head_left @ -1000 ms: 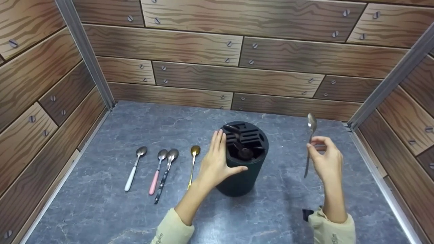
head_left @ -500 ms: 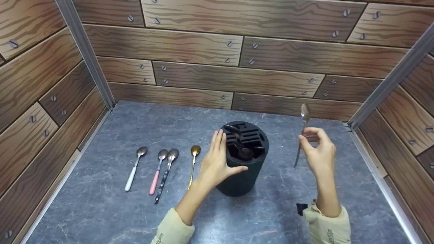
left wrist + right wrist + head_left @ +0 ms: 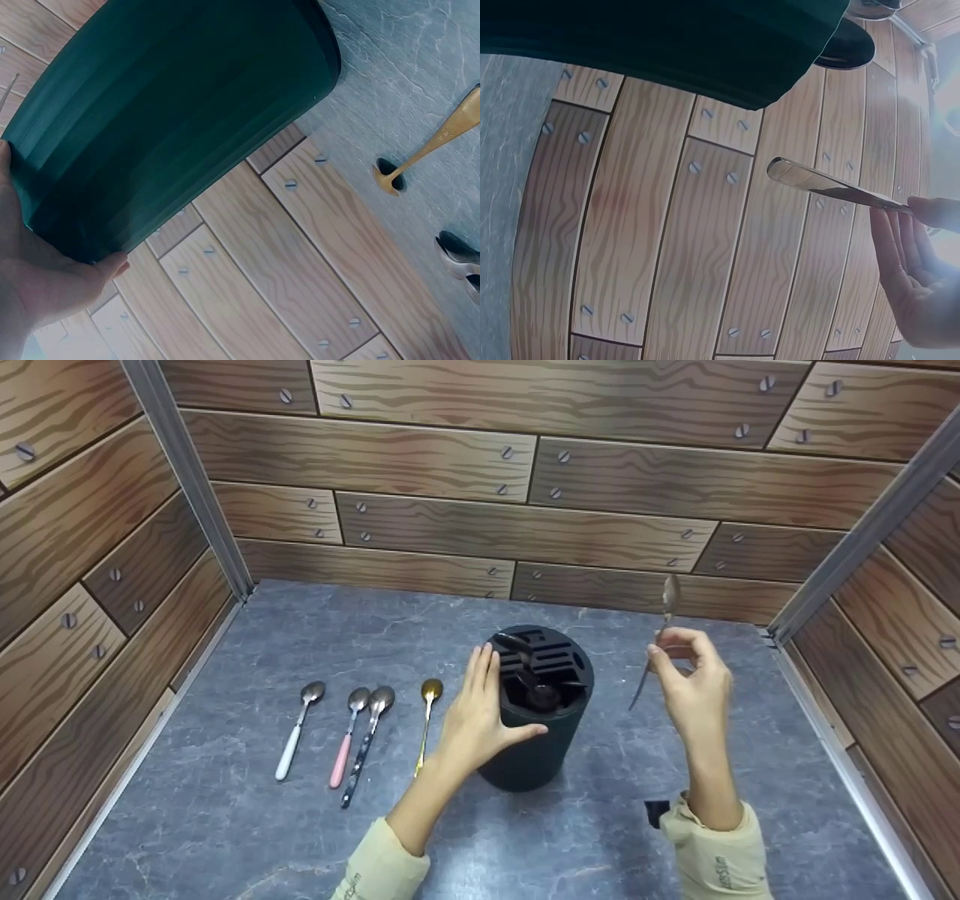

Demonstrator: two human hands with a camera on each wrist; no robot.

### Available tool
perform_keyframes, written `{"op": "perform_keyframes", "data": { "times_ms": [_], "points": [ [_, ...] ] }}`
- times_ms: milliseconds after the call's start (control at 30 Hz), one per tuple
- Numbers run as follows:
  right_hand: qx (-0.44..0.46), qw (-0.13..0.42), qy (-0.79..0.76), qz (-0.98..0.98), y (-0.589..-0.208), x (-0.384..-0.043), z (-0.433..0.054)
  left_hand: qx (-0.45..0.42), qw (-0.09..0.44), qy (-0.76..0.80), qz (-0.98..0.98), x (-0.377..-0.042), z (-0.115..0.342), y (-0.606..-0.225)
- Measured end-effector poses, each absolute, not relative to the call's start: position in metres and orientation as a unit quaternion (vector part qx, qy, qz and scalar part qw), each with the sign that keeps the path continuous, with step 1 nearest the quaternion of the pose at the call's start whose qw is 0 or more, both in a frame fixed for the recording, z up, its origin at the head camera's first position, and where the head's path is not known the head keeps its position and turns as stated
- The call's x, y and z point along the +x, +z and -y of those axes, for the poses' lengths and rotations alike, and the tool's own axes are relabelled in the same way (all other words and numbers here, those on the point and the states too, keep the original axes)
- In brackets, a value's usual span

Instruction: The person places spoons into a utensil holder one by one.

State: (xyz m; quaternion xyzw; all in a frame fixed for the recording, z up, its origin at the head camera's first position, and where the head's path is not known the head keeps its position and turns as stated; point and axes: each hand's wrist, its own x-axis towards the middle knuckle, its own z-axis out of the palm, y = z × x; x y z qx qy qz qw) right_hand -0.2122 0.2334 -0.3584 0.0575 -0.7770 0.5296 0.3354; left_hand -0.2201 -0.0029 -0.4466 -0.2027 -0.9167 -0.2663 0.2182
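Observation:
A dark green, nearly black cutlery holder stands upright on the table, with slots across its top. Dark utensils, one with a round bowl, poke out of its front opening. My left hand rests against the holder's left side, fingers straight along the rim and thumb stretched across the front. To the right of the holder, my right hand pinches a silver spoon by its handle between thumb and fingers. The spoon's bowl points up and its handle end slants down left, toward the holder. In the right wrist view the handle sticks out past the fingers.
Left of the holder lie a gold spoon, a spoon with a black-and-white patterned handle, a pink-handled spoon and a white-handled spoon. Wood-patterned walls enclose the grey marbled table at the back and sides.
My right hand has moved left and farther back with the spoon, and the handle end now slants more toward the holder. The left hand stays against the holder.

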Motion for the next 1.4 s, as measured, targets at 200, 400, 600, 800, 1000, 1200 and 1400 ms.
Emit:
{"op": "perform_keyframes", "data": {
  "times_ms": [200, 400, 600, 800, 1000, 1200, 1400],
  "points": [
    [0.065, 0.348, 0.541, 0.763, -0.357, -0.211, -0.229, -0.204, 0.223, -0.267, 0.915, -0.221, 0.003, -0.447],
    [0.072, 0.366, 0.559, 0.741, -0.353, -0.210, -0.223, -0.203, 0.216, -0.270, 0.916, -0.220, 0.003, -0.446],
    [0.076, 0.378, 0.572, 0.724, -0.352, -0.211, -0.220, -0.204, 0.211, -0.270, 0.917, -0.221, 0.004, -0.446],
    [0.083, 0.385, 0.590, 0.705, -0.354, -0.213, -0.218, -0.201, 0.203, -0.274, 0.918, -0.221, 0.003, -0.447],
    [0.114, 0.395, 0.610, 0.677, -0.354, -0.215, -0.213, -0.201, 0.207, -0.273, 0.918, -0.222, 0.003, -0.448],
    [0.148, 0.397, 0.622, 0.659, -0.355, -0.218, -0.206, -0.197, 0.200, -0.274, 0.920, -0.221, 0.002, -0.446],
    [0.166, 0.383, 0.623, 0.661, -0.361, -0.221, -0.197, -0.193, 0.196, -0.272, 0.922, -0.221, 0.003, -0.445]
  ]
}}
